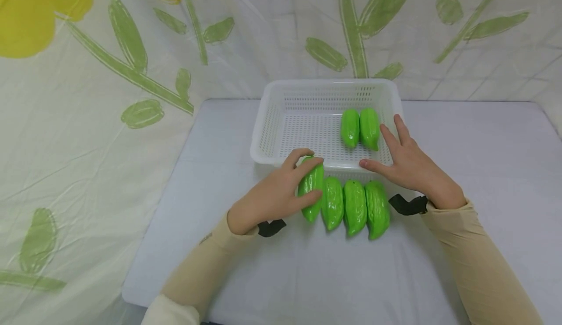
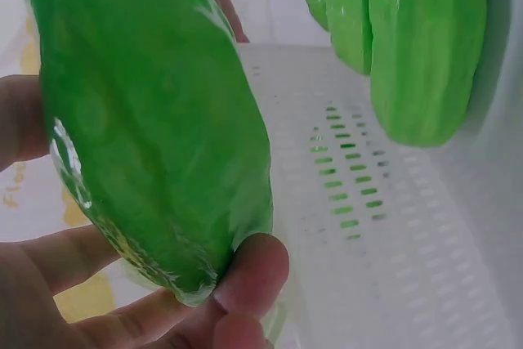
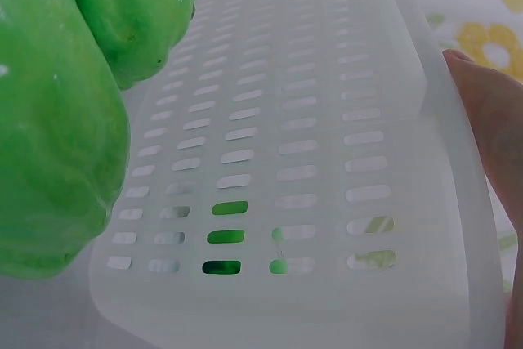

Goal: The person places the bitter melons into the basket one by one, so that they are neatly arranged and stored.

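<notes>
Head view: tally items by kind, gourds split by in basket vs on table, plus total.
Green gourds in the white basket: 2
Green gourds on the table: 4, with the left hand gripping the leftmost gourd; the others lie beside it
White baskets: 1, with the right hand resting open on its near rim
Total: 7 things

Fingers point(image 2: 245, 275) curl round a green bitter gourd point(image 2: 155, 120). Beside it stands the white perforated basket point(image 2: 384, 234). More gourds point(image 2: 409, 38) lie past the basket.
</notes>
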`<state>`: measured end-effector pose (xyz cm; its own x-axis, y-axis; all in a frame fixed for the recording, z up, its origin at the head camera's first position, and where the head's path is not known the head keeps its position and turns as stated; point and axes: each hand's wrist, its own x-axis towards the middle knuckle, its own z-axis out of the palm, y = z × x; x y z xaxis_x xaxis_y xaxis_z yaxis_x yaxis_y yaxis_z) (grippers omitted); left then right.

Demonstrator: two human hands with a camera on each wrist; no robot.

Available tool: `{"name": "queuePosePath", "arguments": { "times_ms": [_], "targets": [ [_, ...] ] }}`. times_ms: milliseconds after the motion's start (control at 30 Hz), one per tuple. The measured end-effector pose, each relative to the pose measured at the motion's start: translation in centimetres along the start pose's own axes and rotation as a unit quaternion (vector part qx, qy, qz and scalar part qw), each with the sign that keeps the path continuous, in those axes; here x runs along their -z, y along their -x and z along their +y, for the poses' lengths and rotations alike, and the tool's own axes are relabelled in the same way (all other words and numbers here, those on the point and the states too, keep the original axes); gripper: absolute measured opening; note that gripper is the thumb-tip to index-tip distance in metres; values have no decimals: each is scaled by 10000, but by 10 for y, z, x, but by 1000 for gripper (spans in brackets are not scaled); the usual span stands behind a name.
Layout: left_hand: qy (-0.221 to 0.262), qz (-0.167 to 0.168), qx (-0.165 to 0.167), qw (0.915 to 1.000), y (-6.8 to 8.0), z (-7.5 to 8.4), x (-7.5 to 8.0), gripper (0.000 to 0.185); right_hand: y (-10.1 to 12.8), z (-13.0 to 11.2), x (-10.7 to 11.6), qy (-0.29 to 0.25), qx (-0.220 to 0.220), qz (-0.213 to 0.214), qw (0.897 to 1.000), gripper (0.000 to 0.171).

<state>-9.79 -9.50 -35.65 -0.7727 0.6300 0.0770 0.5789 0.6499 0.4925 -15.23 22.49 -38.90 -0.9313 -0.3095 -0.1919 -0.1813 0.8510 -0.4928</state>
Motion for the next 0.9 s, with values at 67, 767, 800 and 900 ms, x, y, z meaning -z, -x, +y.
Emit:
{"name": "queuePosePath", "arguments": {
  "times_ms": [67, 767, 800, 900],
  "targets": [
    [-41, 41, -77, 10000, -6, 0, 5, 62, 0, 0, 0, 1, 6, 9, 10000, 114],
    [18, -426, 394, 9983, -77, -23, 37, 64, -1, 3, -1, -2, 23, 17, 10000, 115],
    [-31, -445, 405, 9982, -79, -22, 38, 64, -2, 3, -1, 5, 27, 23, 10000, 115],
    [-174, -482, 398, 9979, -86, -21, 42, 64, -2, 3, -1, 13, 46, 41, 10000, 114]
  ]
}}
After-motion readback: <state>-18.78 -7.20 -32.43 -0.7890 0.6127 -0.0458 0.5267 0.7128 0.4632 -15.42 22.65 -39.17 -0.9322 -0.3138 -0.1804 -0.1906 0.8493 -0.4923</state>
